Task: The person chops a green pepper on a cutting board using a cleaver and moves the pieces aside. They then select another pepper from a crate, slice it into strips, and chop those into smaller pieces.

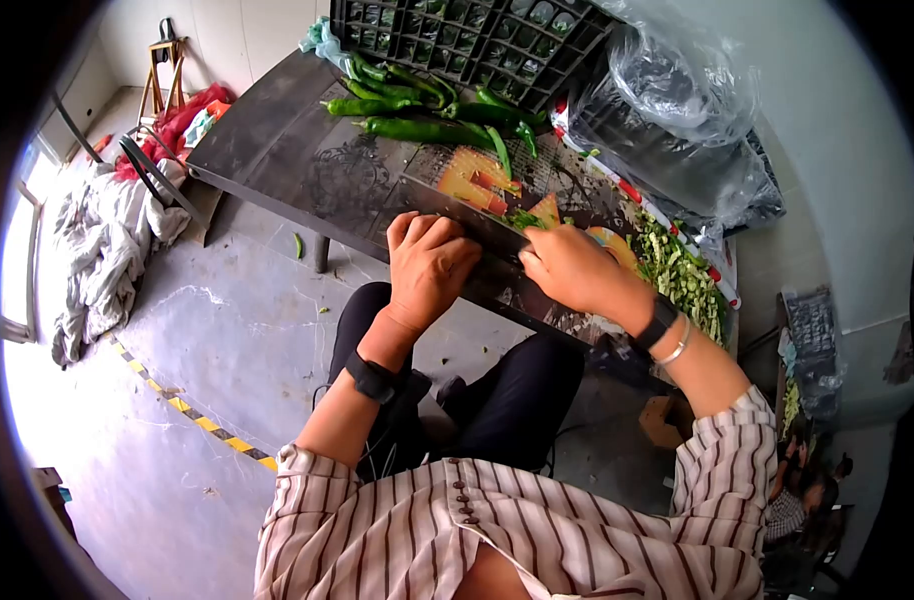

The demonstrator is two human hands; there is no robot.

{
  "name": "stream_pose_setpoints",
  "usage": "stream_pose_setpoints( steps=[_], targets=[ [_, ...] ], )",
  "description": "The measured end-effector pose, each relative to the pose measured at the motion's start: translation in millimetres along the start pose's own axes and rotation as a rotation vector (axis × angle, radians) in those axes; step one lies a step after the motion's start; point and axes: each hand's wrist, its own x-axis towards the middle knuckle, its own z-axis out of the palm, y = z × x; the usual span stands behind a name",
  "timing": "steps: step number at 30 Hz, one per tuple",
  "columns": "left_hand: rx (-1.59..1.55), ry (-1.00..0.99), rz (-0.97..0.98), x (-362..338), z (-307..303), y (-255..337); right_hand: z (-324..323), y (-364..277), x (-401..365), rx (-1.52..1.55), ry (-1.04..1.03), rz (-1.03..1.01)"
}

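My right hand (575,268) is closed in a fist, with a wide, dark knife blade (469,215) running from it towards the left. My left hand (432,265) is curled at the near side of the blade, fingertips bent down by the table edge; I cannot tell what is in its fingers. Beyond the blade lies an orange-patterned board (464,172), partly covered, with green scraps (524,219) by my right knuckles. Whole long green peppers (417,128) are heaped farther back. To the right of my right hand is a pile of chopped pale-green pieces (682,275).
A black plastic crate (477,40) stands at the back of the dark table (277,125). Clear plastic bags (677,110) lie at the right, near a red-and-white strip (667,222). Grey cloth (117,240) and a wooden folding stool (164,70) are on the left.
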Motion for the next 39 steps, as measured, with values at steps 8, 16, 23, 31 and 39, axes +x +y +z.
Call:
stream_pose_setpoints(
  steps=[8, 16, 23, 31, 39],
  targets=[
    [0.014, -0.010, 0.017, -6, -6, 0, 11, -2, 10, 0.004, 0.081, -0.018],
    [0.004, -0.033, -0.025, -9, -7, -7, 14, 4, 13, 0.057, 0.129, -0.002],
    [0.027, 0.010, -0.038, -4, -5, -9, 9, 1, 12, -0.027, 0.148, -0.030],
    [0.005, 0.027, -0.052, -3, -4, -10, 2, 1, 8, -0.020, 0.139, 0.010],
    [0.015, 0.027, -0.053, -4, -3, -12, 14, 1, 28, -0.029, 0.144, 0.019]
  ],
)
